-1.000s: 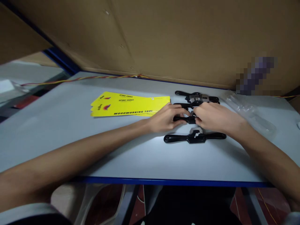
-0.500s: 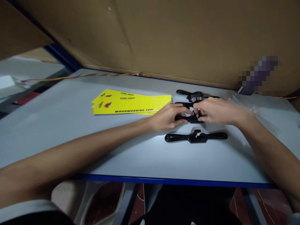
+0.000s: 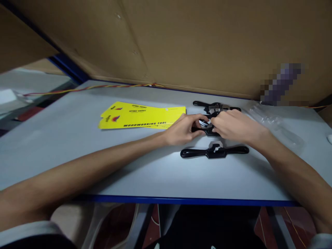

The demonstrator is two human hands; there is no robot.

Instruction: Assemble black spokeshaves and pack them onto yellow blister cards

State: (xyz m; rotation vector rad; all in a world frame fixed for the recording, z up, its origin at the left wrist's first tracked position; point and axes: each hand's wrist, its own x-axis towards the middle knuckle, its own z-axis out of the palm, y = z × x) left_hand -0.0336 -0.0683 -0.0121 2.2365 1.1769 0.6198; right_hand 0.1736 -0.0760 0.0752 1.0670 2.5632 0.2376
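Note:
Several black spokeshaves lie in a column on the table. My left hand [image 3: 183, 128] is closed on the left part of one spokeshave [image 3: 210, 133], thumb in front and fingers behind. My right hand [image 3: 233, 126] has its fingers bent and pinched at the middle of the same tool, by its screw; the fingertips hide what they pinch. A shiny metal edge [image 3: 203, 123] shows between the hands. Nearer me lies another spokeshave [image 3: 216, 154] with a silver plate and wing screw. Farther back sits one more spokeshave [image 3: 216, 108], partly covered by my right hand.
Yellow spoke shave cards [image 3: 145, 117] lie fanned out at the left. Clear plastic packaging [image 3: 280, 128] rests to the right. A cardboard wall [image 3: 181, 45] stands behind the table, with a red and yellow wire [image 3: 103, 87] along its foot. The table's blue front edge [image 3: 181, 200] faces me.
My right hand has turned, with its fingers curled further over the middle of the spokeshave. A shiny metal edge now shows between my hands. The view has shifted slightly.

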